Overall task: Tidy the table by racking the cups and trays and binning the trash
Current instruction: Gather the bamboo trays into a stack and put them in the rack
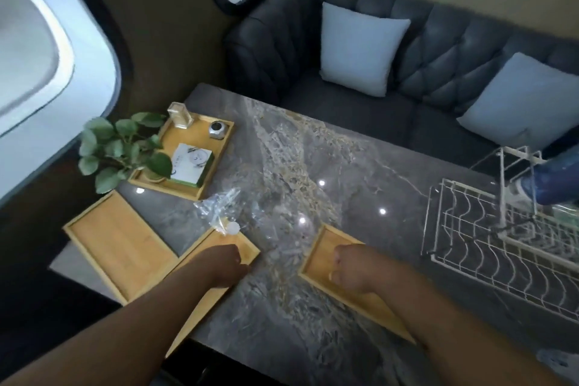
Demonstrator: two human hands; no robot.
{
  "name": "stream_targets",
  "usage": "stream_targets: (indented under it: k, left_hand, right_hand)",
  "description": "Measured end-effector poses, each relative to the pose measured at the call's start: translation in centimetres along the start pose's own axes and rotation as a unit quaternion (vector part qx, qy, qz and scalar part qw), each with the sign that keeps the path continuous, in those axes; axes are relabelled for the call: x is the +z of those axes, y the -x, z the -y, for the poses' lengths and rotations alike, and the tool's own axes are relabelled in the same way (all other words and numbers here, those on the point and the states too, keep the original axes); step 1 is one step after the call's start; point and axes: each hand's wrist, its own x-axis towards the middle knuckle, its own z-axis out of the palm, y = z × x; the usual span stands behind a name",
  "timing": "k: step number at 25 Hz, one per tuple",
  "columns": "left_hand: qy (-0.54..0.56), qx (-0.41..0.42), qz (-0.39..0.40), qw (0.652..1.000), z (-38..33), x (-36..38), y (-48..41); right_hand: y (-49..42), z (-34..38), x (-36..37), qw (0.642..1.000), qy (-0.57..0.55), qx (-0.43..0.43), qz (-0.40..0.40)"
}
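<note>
- Under the left hand (pixel 226 264): a wooden tray (pixel 216 276) at the table (pixel 313 166) edge; fingers curled onto its far rim, seemingly gripping, view blurry.
- Under the right hand (pixel 352 267): second tray (pixel 329 247), fingers curled in a fist on it; grip can't be told.
- Just past left fingertips: crumpled plastic bag (pixel 219 210).
- Left of left hand: third empty tray (pixel 119 241).
- Right of right hand: white wire rack (pixel 488 238).
</note>
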Motion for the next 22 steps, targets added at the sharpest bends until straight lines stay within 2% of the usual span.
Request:
stream_targets:
  k: [6, 12, 16, 19, 22]
  left_hand:
    - [0.006, -0.109, 0.022, 0.994, 9.2, 2.7, 2.7]
    - [0.055, -0.222, 0.097, 0.969, 15.8, 5.2, 5.0]
    - [0.093, -0.228, 0.124, 0.961, 17.3, 6.4, 5.1]
    - [0.161, -0.212, 0.102, 0.958, 17.8, 6.9, 4.8]
    - [0.200, -0.205, 0.078, 0.955, 18.0, 7.5, 4.8]
  right_hand:
    - [-5.6, 11.7, -3.0, 0.992, 0.084, -0.094, 0.005]
    - [-10.2, 18.3, -1.6, 0.987, 0.126, -0.094, 0.038]
    - [-12.7, 20.0, -0.2, 0.986, 0.145, -0.079, 0.012]
    - [-13.6, 20.6, 0.4, 0.993, 0.094, -0.069, 0.019]
    - [-14.1, 21.1, 0.6, 0.997, 0.063, -0.040, -0.018]
